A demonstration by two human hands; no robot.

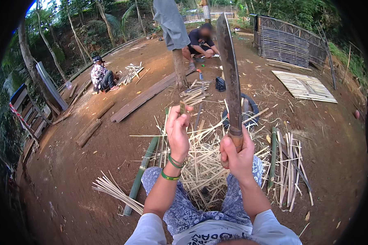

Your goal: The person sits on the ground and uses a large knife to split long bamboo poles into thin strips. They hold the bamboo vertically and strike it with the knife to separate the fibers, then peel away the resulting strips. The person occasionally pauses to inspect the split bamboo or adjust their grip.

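My right hand (pixel 239 157) grips the wooden handle of a machete (pixel 231 77). Its long dark blade points up and away, nearly upright, with a worn surface. To the left, my raised left hand (pixel 178 132) pinches a short greenish-brown piece of bamboo (pixel 182 107) in its fingertips, apart from the blade. Beneath both hands lies a heap of pale bamboo strips and shavings (pixel 204 171), between my knees. Behind the machete, a black tyre (pixel 253 109) lies on the ground, partly covered by strips.
Green bamboo poles (pixel 142 175) and bundled strips (pixel 289 167) lie either side of my legs. A wooden post (pixel 178 68) rises ahead beside a long plank (pixel 151 96). Two people crouch farther off. A woven bamboo panel (pixel 304 86) lies at the right.
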